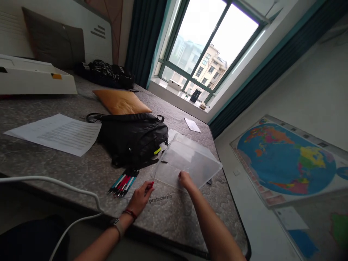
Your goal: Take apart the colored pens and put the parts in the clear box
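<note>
A clear plastic folder [190, 161] lies on the bare mattress [174, 214] near its front right corner. My right hand [185, 179] is closed on the folder's near edge. My left hand [140, 198] pinches the red end of a thin pen [157, 170] that points up along the folder's left edge. Several pens [124, 182] lie in a bundle just left of that hand. A black bag [133, 136] sits behind the pens, touching the folder's far left corner.
Printed sheets [58, 133] lie at the left, an orange pillow [121, 101] and dark clothes [104, 72] farther back. A white cable [67, 186] crosses the near edge. A small paper [192, 124] lies by the window. A world map [288, 159] hangs on the right wall.
</note>
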Tool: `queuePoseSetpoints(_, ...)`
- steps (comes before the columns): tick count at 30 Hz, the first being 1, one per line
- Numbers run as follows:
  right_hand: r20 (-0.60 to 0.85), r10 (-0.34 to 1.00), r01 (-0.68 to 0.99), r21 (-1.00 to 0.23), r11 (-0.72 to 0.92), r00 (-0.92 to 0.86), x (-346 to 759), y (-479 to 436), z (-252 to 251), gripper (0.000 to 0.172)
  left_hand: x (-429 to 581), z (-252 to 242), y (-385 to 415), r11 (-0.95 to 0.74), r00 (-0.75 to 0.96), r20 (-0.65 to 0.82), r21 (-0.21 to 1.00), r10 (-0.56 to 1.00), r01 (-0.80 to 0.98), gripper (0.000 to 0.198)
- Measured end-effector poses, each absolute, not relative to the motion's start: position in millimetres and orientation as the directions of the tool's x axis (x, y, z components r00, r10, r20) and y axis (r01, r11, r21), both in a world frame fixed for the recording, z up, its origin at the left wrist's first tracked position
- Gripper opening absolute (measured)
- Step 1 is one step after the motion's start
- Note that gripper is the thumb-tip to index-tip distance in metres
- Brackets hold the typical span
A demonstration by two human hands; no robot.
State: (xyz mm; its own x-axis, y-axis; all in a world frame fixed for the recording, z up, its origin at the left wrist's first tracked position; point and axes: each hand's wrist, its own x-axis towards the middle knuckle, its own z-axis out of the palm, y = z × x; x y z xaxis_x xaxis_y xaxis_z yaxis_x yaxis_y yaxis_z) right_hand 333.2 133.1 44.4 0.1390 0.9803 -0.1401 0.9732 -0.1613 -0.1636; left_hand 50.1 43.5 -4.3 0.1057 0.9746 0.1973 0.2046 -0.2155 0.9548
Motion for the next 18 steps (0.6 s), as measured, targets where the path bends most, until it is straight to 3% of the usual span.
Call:
queuePoseSetpoints(3, -0.085, 0.99, 0.954, -0.272, -0.128, 0.109, 323.3, 123.4, 47.4, 0.021, 49.5, -3.7, 43.8, -0.209, 0.117, 0.187, 0.954, 0.975, 0.216, 0.027)
queuePoseSetpoints(5, -0.041, 0.988, 0.86, -0.487, -0.149, 0.148, 313.1, 114.0, 48.4, 0.017, 49.2, -3.3, 44.0, -0.207, 0.126, 0.182, 0.951, 0.975, 0.229, 0.028)
queuePoseSetpoints(7, -0.034, 0.971, 0.569, -0.805, -0.167, 0.237, 300.0, 100.4, 48.8, 0.017, 49.3, -3.2, 43.7, -0.209, 0.128, 0.182, 0.948, 0.975, 0.242, 0.029)
queuePoseSetpoints(9, -0.085, 0.945, 0.163, -0.976, -0.142, 0.317, 284.5, 84.2, 50.0, 0.025, 49.7, -3.2, 43.0, -0.218, 0.129, 0.19, 0.943, 0.973, 0.253, 0.03)
queuePoseSetpoints(13, -0.174, 0.907, -0.235, -0.968, -0.086, 0.384, 247.2, 60.7, 60.6, 0.038, 51.1, -2.7, 41.2, -0.264, 0.146, 0.232, 0.928, 0.962, 0.263, 0.028)
queuePoseSetpoints(18, -0.18, 0.934, -0.459, -0.888, -0.02, 0.308, 197.0, 66.6, 81.8, 0.038, 51.1, -1.6, 40.6, -0.289, 0.168, 0.252, 0.92, 0.953, 0.264, 0.029)
